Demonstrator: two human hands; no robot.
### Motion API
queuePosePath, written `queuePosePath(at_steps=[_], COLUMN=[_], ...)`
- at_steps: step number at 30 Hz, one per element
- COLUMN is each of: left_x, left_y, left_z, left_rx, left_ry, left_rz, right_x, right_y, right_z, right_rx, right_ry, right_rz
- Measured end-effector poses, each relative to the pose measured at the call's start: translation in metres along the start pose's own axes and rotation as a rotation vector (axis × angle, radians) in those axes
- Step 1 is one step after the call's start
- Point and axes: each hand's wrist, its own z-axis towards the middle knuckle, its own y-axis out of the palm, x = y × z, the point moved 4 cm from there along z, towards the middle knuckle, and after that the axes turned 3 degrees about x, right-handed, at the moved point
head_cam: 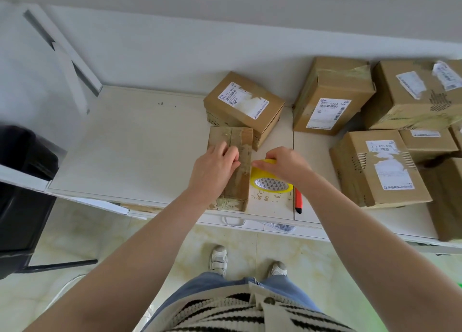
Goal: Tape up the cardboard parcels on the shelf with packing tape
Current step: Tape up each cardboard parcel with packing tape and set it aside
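Under the left hand (215,168) lay a long, narrow cardboard parcel (233,166), flat on the white shelf (130,141) with its near end at the shelf's front edge; the left fingers (231,155) were curled together and pressed down on its top, where strips of glossy, wrinkled tape ran lengthwise. Just right of those fingers the right hand (282,165) rested on a yellow roll of packing tape (271,181), which lay flat on the shelf touching the parcel's right side; the right fingers (262,166) were closed on the roll's far rim, though whether they pinched a loose tape end could not be told. Beside the roll, further right, a slim red and black utility knife (298,200) lay along the seam between two shelf boards. Beyond the fingers a squat box with a white shipping label (243,108) stood close behind the parcel's far end, crowding it. Farther right stood a tall labelled carton (330,96), and near the right wrist a box with a torn label and ripped, corrugated patches (377,168), with more brown boxes (415,94) stacked behind it. The shelf face near the roll was chipped and speckled brown. Well left of the hands a black chair (22,186) stood against the shelf's end, and pale marbled floor tiles (82,234) showed below.
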Motion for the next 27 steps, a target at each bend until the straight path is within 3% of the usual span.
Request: queuePosePath(at_steps=[2, 4, 7, 9, 13, 17, 20, 25, 27], left_x=[-0.001, 0.000, 0.006, 0.009, 0.001, -0.015, -0.024, -0.038, -0.039], left_y=[0.001, 0.000, 0.004, 0.008, 0.009, 0.003, 0.001, -0.007, -0.004], left_z=[0.000, 0.000, 0.003, 0.006, 0.008, 0.006, 0.006, 0.007, 0.005], left_rx=[0.027, 0.024, -0.225, -0.364, -0.338, -0.369, -0.421, -0.412, -0.405], left_ry=[-0.019, -0.154, -0.538, -0.688, -0.733, -0.773, -0.793, -0.833, -0.913], left_rz=[0.036, 0.020, -0.133, -0.189, -0.174, -0.240, -0.276, -0.391, -0.549], right_x=[0.001, 0.001, -0.004, -0.011, -0.015, -0.009, -0.015, -0.043, -0.058], right_y=[0.001, 0.002, 0.001, 0.000, 0.000, -0.009, -0.012, -0.024, -0.036], right_z=[0.000, -0.001, -0.003, -0.004, -0.004, -0.011, -0.014, -0.020, -0.023], right_rx=[-0.001, -0.003, 0.001, 0.011, 0.009, -0.036, -0.049, -0.022, 0.025], right_ry=[0.009, 0.020, 0.022, 0.016, -0.030, -0.094, -0.130, -0.165, -0.186], right_rz=[0.000, 0.004, 0.000, -0.016, -0.005, 0.233, 0.276, 0.171, 0.081])
